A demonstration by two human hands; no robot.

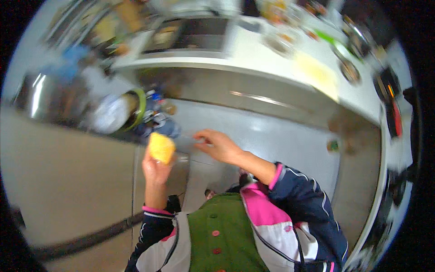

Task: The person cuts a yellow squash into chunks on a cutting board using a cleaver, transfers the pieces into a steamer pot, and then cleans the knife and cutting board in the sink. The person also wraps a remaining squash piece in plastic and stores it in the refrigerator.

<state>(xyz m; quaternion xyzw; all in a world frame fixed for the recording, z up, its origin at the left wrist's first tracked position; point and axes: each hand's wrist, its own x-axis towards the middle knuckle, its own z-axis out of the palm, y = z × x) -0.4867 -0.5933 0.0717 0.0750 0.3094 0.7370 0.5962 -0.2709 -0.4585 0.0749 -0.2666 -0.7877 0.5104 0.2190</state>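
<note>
A yellow piece of food or similar item (162, 148) rests in my left hand (156, 166), which is raised beside the low shelf at the left; what exactly it is, the blur does not show. To its right, my right hand (217, 144) hovers over the floor with thumb and fingers curved apart, and I see nothing solid between them. Faint transparent streaks lie between the two hands, too blurred to name.
Ahead runs a white counter (249, 51) with a sink (200, 34), a yellow board or mat (316, 73) and dishes. At left stand a steel pot (40, 97), a green-rimmed container (141, 108) and plastic bags. A pan with a red handle (396, 119) lies at right.
</note>
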